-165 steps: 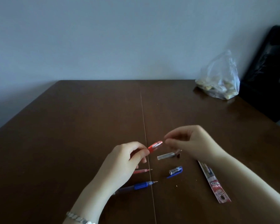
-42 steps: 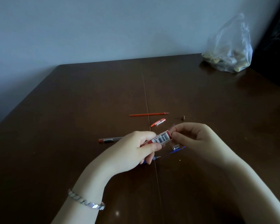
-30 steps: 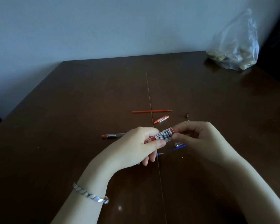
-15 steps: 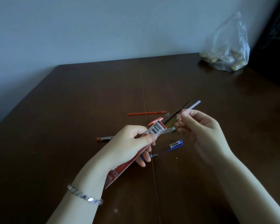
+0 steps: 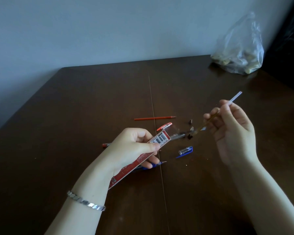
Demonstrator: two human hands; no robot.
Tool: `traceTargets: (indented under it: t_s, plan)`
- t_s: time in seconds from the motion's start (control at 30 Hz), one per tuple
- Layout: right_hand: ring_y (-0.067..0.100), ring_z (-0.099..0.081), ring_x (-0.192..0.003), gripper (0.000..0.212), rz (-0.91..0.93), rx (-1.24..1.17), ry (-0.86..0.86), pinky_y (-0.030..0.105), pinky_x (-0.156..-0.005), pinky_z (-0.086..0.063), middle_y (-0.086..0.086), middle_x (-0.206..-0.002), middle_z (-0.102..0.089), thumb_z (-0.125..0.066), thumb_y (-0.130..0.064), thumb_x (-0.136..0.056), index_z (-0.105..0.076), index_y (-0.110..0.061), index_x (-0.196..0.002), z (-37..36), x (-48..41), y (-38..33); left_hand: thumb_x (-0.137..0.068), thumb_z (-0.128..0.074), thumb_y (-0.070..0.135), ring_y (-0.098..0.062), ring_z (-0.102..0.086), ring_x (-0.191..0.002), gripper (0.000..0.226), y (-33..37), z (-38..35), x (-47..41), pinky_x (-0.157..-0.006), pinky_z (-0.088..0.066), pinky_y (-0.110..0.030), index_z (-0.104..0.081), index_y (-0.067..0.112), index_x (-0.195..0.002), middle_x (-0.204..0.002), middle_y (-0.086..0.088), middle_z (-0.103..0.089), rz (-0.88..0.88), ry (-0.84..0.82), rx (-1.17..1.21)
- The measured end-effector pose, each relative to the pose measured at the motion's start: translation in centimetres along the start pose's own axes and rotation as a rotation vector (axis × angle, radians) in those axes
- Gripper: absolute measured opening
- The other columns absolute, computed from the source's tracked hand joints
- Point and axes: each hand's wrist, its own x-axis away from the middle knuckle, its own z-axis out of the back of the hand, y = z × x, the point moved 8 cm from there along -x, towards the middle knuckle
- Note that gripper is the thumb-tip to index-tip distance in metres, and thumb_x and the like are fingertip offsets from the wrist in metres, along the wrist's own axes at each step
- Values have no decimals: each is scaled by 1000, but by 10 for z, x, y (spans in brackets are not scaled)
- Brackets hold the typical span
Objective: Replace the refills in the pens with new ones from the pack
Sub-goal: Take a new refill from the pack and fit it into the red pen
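Two bare hands work above a dark wooden table (image 5: pixel 75 133). Nearest the camera, a silver bracelet (image 5: pixel 86 203) circles the left wrist. The left hand (image 5: pixel 131 150) has its fingers (image 5: pixel 153 146) curled closed around one red refill pack (image 5: pixel 143 156), held slanting with its barcode end up and away – the lower end is partly covered by the palm, its print too small to read. Under that hand lies one blue pen (image 5: pixel 157 164), only its tip and grip showing. To the right sits one blue cap (image 5: pixel 185 151) with a clear sleeve.

The right hand (image 5: pixel 234 131) is raised off the table, thumb and fingers (image 5: pixel 210 116) pinched on one thin new refill (image 5: pixel 215 114), free of the pack, its pale end pointing up and away, its tip slanting down towards the pack's open mouth. The refill's middle is hidden by the fingers and blurred.

Beyond the left hand, one red-ended pen barrel (image 5: pixel 106 145) pokes out, the rest hidden. One clear barrel (image 5: pixel 178 135) lies behind the pack's top, hard to make out. Near it sit three small dark bits (image 5: pixel 190 121) – what they are cannot be told. One red cap (image 5: pixel 165 126) lies just beside the table's centre seam, and one loose red refill (image 5: pixel 154 118) lies across it, further back.

At the far right corner stands one clear plastic bag (image 5: pixel 239 50), its contents indistinct.
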Motion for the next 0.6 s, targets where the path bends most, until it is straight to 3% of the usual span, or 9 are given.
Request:
traceTargets:
  t_s: [0.13, 0.3, 0.47, 0.6]
  plan:
    - [9, -55, -52, 16, -27, 32, 32, 19, -53, -48, -8, -56, -56, -44, -14, -93, -59, -15, -87, 5, -1, 0, -80, -65, 17, -17, -71, -67, 6, -6, -3, 0, -61, -58, -29, -65, 13, -84, -68, 1, -69, 53, -65, -67]
    - [9, -49, -50, 17, -29, 132, 64, 19, -47, -43, -5, -58, -53, -47, -16, -93, -63, -17, -86, 13, -5, -2, -82, -63, 22, -14, -69, -69, 8, -13, -30, 4, -64, -57, -30, -63, 17, -88, -68, 3, -68, 84, -268, -227]
    - [9, -50, -50, 16, -45, 213, 68, 20, -46, -44, -6, -57, -54, -51, -17, -91, -65, -19, -84, 12, -5, 5, -84, -60, 32, -3, -63, -63, 9, -10, -43, 2, -61, -53, -22, -61, 26, -91, -73, 8, -65, 25, -184, -425]
    - [9, -49, -49, 16, -25, 280, 56, 20, -46, -43, -6, -56, -55, -52, -17, -90, -66, -21, -82, 11, -4, 6, -85, -54, 43, -6, -57, -91, 30, -2, -56, 6, -75, -49, -25, -59, 28, -110, -105, 9, -62, -94, -65, -740]
